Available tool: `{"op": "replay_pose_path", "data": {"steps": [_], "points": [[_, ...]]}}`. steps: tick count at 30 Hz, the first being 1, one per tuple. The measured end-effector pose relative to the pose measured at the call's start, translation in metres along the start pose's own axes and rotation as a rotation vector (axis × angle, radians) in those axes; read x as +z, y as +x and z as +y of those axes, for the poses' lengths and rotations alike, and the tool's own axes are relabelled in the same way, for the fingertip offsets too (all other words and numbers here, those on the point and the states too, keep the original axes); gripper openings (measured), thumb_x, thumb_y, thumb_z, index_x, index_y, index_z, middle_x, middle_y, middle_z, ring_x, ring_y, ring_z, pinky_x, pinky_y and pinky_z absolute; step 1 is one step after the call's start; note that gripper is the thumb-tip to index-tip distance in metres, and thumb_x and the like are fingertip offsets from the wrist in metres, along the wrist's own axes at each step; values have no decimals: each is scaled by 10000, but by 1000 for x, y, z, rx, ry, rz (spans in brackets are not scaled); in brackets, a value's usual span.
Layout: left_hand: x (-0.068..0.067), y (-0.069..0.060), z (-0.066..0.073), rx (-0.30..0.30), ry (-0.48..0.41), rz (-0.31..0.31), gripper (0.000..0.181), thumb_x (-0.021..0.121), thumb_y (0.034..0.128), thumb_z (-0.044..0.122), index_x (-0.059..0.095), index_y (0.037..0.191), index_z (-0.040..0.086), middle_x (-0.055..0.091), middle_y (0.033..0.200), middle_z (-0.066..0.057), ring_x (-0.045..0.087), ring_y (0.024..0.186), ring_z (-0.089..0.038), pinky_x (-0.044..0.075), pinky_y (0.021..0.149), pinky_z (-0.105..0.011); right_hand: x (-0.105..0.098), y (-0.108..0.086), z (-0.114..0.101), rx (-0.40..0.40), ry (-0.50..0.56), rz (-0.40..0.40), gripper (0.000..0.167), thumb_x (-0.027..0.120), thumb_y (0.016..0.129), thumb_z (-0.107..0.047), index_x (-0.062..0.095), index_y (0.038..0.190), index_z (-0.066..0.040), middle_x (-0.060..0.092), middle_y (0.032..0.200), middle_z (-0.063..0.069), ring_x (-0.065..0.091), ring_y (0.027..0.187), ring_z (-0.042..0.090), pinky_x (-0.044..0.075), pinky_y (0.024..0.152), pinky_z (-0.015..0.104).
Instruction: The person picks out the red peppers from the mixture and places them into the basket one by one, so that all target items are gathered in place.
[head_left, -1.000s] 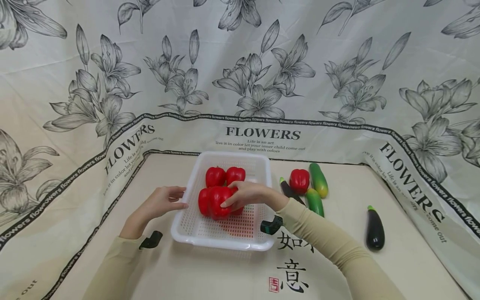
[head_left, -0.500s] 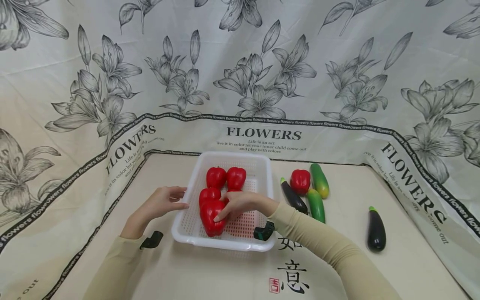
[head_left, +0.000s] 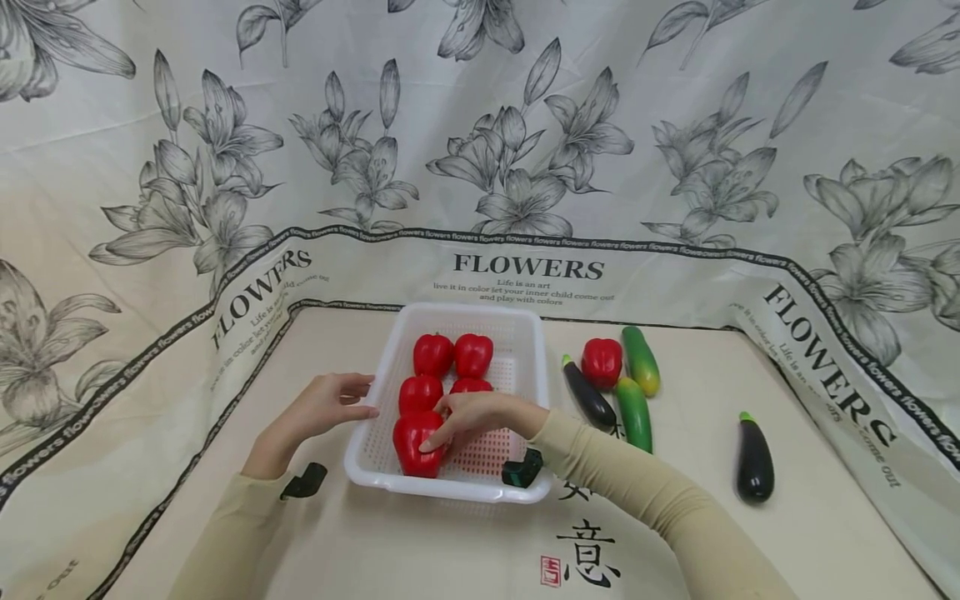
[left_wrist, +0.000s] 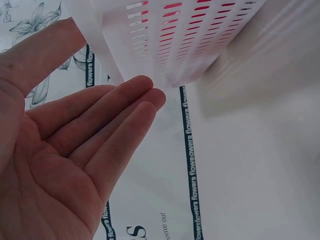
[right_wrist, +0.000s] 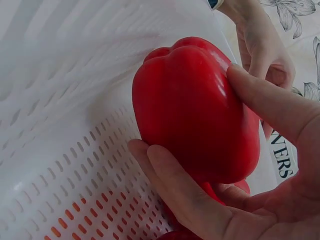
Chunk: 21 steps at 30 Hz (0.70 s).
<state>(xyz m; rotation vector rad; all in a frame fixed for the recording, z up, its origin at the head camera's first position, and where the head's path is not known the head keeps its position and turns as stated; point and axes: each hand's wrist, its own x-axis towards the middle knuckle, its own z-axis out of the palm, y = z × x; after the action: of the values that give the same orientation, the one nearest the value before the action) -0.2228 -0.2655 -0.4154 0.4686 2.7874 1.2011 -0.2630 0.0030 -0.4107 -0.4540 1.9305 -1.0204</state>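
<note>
My right hand [head_left: 474, 417] grips a red bell pepper [head_left: 414, 443] at the front left inside a white plastic basket [head_left: 450, 490]. In the right wrist view, the thumb lies on one side of this bell pepper [right_wrist: 195, 110] and the fingers on the other. Behind it in the basket sit several more red bell peppers [head_left: 433, 357], one partly hidden by the right hand. At the basket's left rim is my left hand [head_left: 324, 406], fingers relaxed and holding nothing. The left wrist view has its fingers [left_wrist: 125, 135] extended beside the basket's perforated wall [left_wrist: 170, 45]; contact is unclear.
Right of the basket lie another red bell pepper [head_left: 602, 363], an eggplant [head_left: 588, 395] and two green cucumber-like vegetables, one behind [head_left: 640, 360] and one in front. A second eggplant [head_left: 753, 460] lies farther right. Flower-printed cloth [head_left: 525, 275] rises behind.
My right hand has brought the bell pepper toward the basket's front left and lowered it, uncovering the peppers behind. The left hand has stayed at the left rim.
</note>
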Motion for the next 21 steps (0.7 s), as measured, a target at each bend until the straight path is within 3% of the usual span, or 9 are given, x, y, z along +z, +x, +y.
{"op": "replay_pose_path", "data": {"steps": [16,21], "points": [[0,0,1,4,-2,2,587,772,789,263,573,1270,-9,646,1191,-181,638,1076,-333,556,875,-429,-1,3,2,-1,16,-15,571,794,760,-224,523,1230,-46,611,1099,86,626,981,242,586,810,385],[0,0,1,-1,2,1,595,772,787,270,571,1272,-10,648,1189,-180,638,1075,-331,557,875,-426,-1,4,3,-29,-65,15,412,780,779,-233,641,1131,-72,680,990,75,678,889,242,592,787,351]]}}
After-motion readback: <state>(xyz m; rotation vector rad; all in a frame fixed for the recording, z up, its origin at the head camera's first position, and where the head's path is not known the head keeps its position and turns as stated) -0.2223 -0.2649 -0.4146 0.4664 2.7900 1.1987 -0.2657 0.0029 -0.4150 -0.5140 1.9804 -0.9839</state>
